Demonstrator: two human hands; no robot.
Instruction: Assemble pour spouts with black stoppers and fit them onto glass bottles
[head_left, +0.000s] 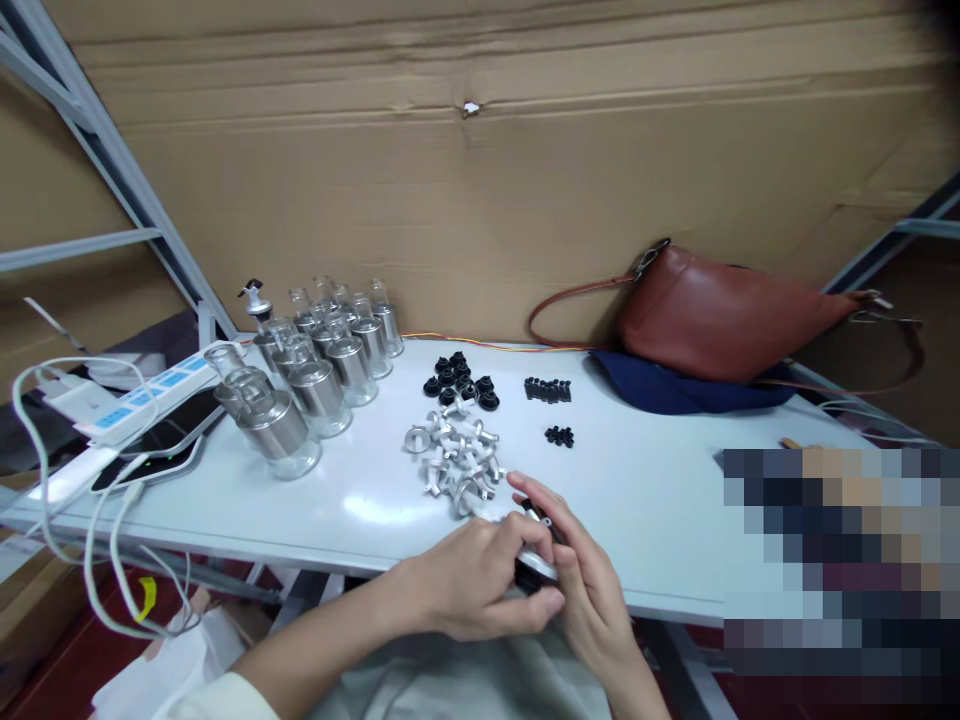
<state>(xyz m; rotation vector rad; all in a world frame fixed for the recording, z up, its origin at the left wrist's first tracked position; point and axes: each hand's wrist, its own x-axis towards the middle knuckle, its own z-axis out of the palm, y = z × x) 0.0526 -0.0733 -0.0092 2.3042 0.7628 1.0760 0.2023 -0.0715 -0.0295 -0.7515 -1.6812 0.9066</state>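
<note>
My left hand point(480, 580) and my right hand point(592, 580) meet at the white table's near edge point(360, 545). Together they grip a small silver pourer spout with a black stopper part point(536, 565); fingers of both hands curl around it, so its shape is partly hidden. Just beyond my hands lies a heap of silver spouts point(457, 462). Farther back are black rubber stoppers point(460, 382), a row of small black pieces point(548, 390) and a little cluster of black bits point(559, 435). Several glass bottles with metal bands point(315, 375) stand at the left; one carries a fitted spout point(256, 298).
A brown leather bag point(720, 315) rests on dark blue cloth point(675, 385) at the back right. A power strip point(150, 385), white cables point(90, 500) and a dark tablet point(165, 440) crowd the left edge. Cardboard point(480, 150) walls the back. A blurred patch covers the right.
</note>
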